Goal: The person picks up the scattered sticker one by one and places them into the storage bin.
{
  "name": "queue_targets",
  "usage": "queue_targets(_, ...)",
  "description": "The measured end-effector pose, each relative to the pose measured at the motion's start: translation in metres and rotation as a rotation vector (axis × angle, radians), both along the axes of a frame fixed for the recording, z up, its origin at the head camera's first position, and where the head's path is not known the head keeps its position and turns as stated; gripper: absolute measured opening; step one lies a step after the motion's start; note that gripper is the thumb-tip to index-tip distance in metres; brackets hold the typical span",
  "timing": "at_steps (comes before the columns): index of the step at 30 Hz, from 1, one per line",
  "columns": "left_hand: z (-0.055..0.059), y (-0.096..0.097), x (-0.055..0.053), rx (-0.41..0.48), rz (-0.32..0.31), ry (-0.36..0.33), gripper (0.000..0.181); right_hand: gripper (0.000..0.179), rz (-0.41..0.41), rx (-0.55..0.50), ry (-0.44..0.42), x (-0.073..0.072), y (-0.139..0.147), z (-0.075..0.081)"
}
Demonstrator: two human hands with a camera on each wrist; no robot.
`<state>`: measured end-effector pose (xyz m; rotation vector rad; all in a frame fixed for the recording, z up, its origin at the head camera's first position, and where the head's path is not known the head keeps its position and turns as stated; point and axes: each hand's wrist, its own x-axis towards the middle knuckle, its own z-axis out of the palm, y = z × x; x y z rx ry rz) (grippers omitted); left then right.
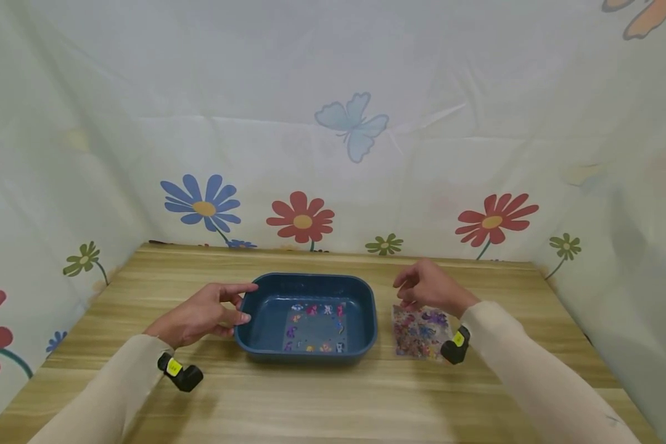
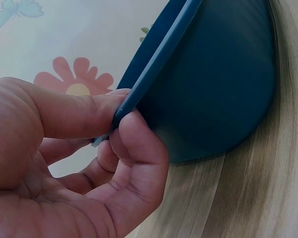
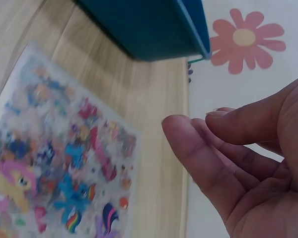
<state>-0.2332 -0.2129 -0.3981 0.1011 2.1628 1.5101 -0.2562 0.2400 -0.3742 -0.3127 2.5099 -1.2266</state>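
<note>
My left hand [image 1: 200, 314] pinches the left rim of a dark blue plastic basin [image 1: 305, 280]. In the left wrist view the thumb lies on the inner side of the rim [image 2: 156, 62] and curled fingers press from outside. A clear sheet with small pony stickers [image 1: 313, 327] lies flat on the basin's floor. My right hand [image 1: 430, 287] hovers over the far edge of a stack of pony sticker sheets [image 1: 419, 336] to the right of the basin. Its fingers are loosely bent, with a gap to the thumb and nothing between them in the right wrist view.
Both things rest on a wood-grain table [image 1: 311, 401]. A pale curtain with flowers and a butterfly [image 1: 355, 126] rises behind the table and along both sides. A black camera [image 1: 183, 373] is strapped to the left wrist, another camera [image 1: 456, 345] to the right.
</note>
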Motion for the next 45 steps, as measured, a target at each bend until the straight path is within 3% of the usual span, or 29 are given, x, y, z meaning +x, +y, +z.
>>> queue_targets(9,0.002,0.004,0.000,-0.026,0.011,0.005,0.078,0.025,-0.034,0.083,-0.006,0.003,0.023,-0.012)
queue_targets(12,0.002,0.004,0.000,-0.031,0.021,0.003,0.077,0.026,-0.023,0.119,0.028,0.002,0.029,-0.016)
queue_targets(19,0.003,0.004,0.000,-0.024,0.015,0.004,0.079,0.021,0.044,0.323,0.210,0.003,0.042,-0.022)
queue_targets(26,0.001,0.006,-0.001,-0.029,0.029,-0.008,0.077,0.017,0.033,0.436,0.237,0.005,0.052,-0.031)
queue_targets(35,0.002,0.003,0.001,-0.004,0.012,-0.009,0.078,0.018,0.021,0.488,0.293,0.010,0.060,-0.043)
queue_targets(45,0.001,0.000,0.001,0.004,-0.013,0.007,0.079,0.012,0.034,0.495,0.313,0.007,0.065,-0.046)
